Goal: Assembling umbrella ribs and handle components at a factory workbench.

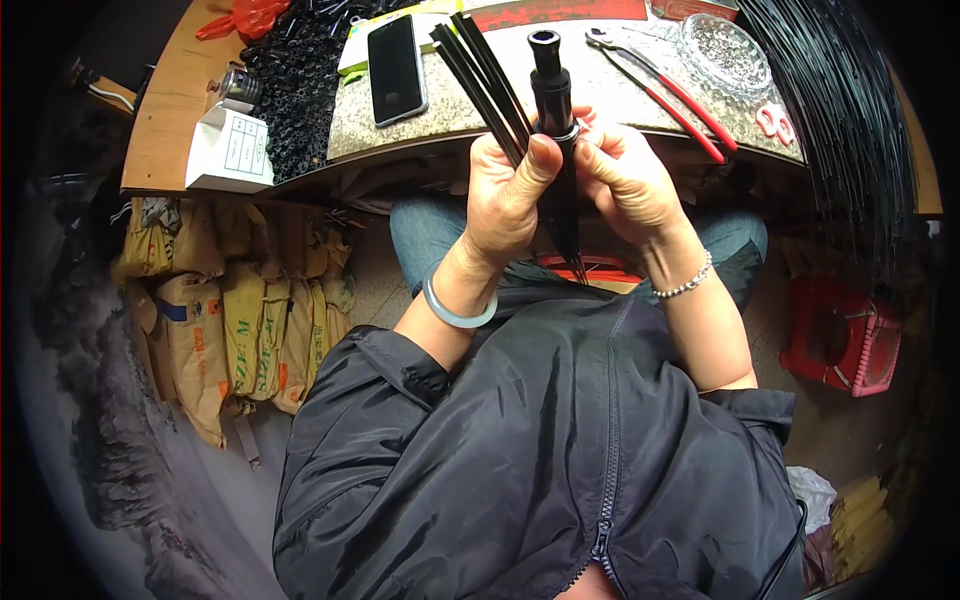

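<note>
Above the table's near edge, my left hand (pixel 505 195) is closed on a bundle of thin black rods (pixel 482 82) that slants up and leftward. Its thumb presses against the collar of an upright black stepped tube (pixel 550 88), hollow at the top, like an umbrella runner. More dark rods hang below the tube between my hands. My right hand (pixel 635 180) is on the tube's other side, thumb and fingers pinched together at the collar. What lies between those fingertips is too small to make out.
Red-handled pliers (pixel 668 85), a glass dish (pixel 725 55) and a phone (pixel 396 70) lie on the table. Small black parts (pixel 305 100) and a white box (pixel 230 150) are left; long black rods (pixel 840 110) fill the right. Sacks (pixel 250 330) and a red basket (pixel 850 340) stand below.
</note>
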`<action>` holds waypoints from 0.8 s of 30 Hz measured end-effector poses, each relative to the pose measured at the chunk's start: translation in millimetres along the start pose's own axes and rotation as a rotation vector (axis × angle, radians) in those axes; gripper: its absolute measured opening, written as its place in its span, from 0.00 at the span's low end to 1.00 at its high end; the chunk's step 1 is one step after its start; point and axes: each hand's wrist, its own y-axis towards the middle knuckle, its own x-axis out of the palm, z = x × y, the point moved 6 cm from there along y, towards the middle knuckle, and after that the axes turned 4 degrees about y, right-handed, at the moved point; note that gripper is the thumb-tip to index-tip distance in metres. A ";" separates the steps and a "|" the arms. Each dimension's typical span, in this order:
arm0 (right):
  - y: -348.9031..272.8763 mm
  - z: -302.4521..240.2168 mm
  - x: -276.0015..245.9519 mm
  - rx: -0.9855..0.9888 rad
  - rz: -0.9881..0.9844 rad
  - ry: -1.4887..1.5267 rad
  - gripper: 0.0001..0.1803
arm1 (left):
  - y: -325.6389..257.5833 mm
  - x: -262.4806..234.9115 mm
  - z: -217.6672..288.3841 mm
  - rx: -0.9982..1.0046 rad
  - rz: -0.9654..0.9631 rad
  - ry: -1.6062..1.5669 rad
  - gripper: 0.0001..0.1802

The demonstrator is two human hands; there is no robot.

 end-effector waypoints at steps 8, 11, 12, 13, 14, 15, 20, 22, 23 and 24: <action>-29.8 55.1 -7.5 0.114 0.081 -0.624 0.23 | 20.9 -7.7 17.9 0.067 -0.091 -0.243 0.38; -30.1 38.2 1.1 -0.264 0.118 -0.914 0.15 | 18.8 7.1 21.5 -0.094 -0.240 -0.025 0.34; -26.7 29.1 11.0 -0.343 0.100 -0.975 0.13 | 16.0 4.9 23.5 -0.101 -0.200 0.167 0.24; -26.3 31.9 3.9 -0.258 0.100 -0.976 0.15 | 12.4 5.8 25.6 -0.063 -0.084 0.227 0.15; -28.0 25.3 8.0 -0.261 0.094 -1.028 0.19 | 10.7 9.1 31.1 -0.015 -0.049 0.320 0.12; -26.9 11.8 21.8 -0.264 0.087 -1.078 0.23 | 10.1 11.0 35.9 0.035 -0.013 0.414 0.11; -30.0 -49.8 70.0 -0.878 0.052 -1.387 0.63 | 5.4 11.1 45.0 0.093 0.179 0.404 0.05; -29.6 -65.7 96.9 -0.842 0.073 -1.580 0.48 | 1.9 6.6 40.0 0.095 0.220 0.510 0.09; -28.2 -65.9 100.7 -0.792 0.096 -1.663 0.42 | 1.7 8.9 44.0 0.197 0.192 0.565 0.09; -27.4 -66.4 105.1 -0.810 0.122 -1.581 0.26 | 3.1 12.5 48.1 0.301 0.160 0.615 0.10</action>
